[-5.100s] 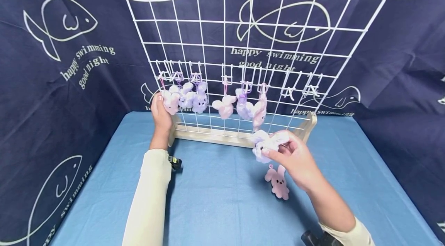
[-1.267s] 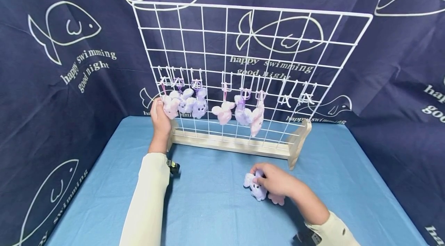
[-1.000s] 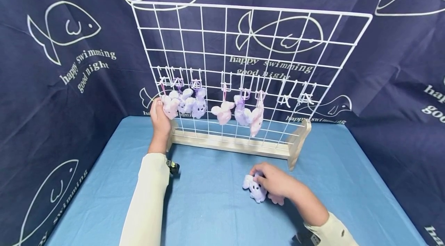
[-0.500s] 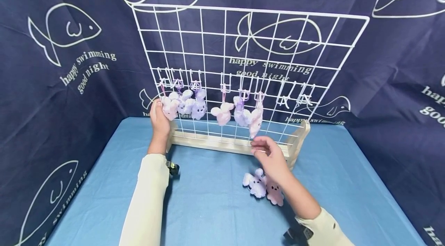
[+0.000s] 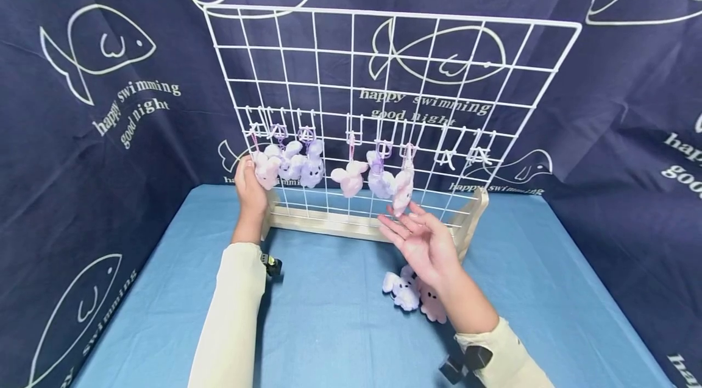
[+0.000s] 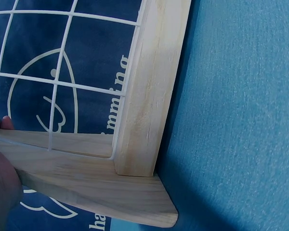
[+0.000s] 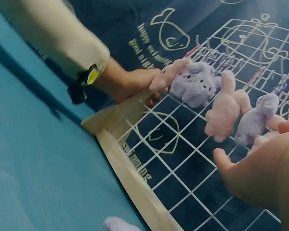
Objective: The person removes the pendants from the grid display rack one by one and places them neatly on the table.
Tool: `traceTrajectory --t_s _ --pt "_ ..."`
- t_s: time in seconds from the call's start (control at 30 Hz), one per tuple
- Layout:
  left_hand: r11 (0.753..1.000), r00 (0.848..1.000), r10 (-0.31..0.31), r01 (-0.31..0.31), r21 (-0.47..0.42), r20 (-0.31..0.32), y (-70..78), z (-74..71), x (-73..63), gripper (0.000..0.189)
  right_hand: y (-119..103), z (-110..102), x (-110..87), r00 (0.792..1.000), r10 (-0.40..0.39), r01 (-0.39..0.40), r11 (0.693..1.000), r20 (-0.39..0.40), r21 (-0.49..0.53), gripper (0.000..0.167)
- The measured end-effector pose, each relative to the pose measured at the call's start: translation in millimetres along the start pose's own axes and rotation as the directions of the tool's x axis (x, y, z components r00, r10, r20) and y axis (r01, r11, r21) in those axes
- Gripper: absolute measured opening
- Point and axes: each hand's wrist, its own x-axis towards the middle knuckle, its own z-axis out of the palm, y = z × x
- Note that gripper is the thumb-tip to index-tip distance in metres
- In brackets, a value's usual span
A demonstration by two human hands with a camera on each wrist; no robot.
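Observation:
My left hand (image 5: 251,187) grips the left end of the display rack, a white wire grid (image 5: 352,53) in a wooden stand (image 5: 329,226); in the left wrist view only part of that hand (image 6: 2,187) shows at the wooden end piece (image 6: 96,187). My right hand (image 5: 425,248) is palm up with fingers spread, fingertips right at the lower end of the rightmost hanging pink bunny plush (image 5: 403,189). Left of it hang a lavender bunny (image 5: 381,178) and another pink bunny (image 5: 350,179). Behind my right forearm a lavender bunny (image 5: 404,292) and a pink bunny (image 5: 432,304) lie on the table.
Near my left hand hang a pink bunny (image 5: 267,172) and two lavender ones, the outer one (image 5: 312,167) facing forward. White hooks (image 5: 446,158) without plushes are at the grid's right. Blue cloth (image 5: 329,327) covers the table; a navy fish-print curtain (image 5: 620,102) surrounds it.
My right hand set the lavender bunny down beside the pink one, let it go, rose to the rack and turned palm up under the hanging pink bunny. My left hand stays on the rack.

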Motion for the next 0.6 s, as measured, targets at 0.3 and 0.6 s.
traceTrajectory --t_s 0.3,0.6 --pt "1.000 1.000 0.005 -0.005 -0.005 -0.002 1.2 0.2 -0.7 0.034 -2 4 2.5 0.996 -0.002 0.007 0.999 -0.094 0.053 0.017" --pt "1.000 1.000 -0.004 0.004 0.003 -0.003 2.3 0.5 -1.8 0.035 2 5 -8.1 0.992 -0.098 0.097 0.995 -0.075 -0.021 0.010"
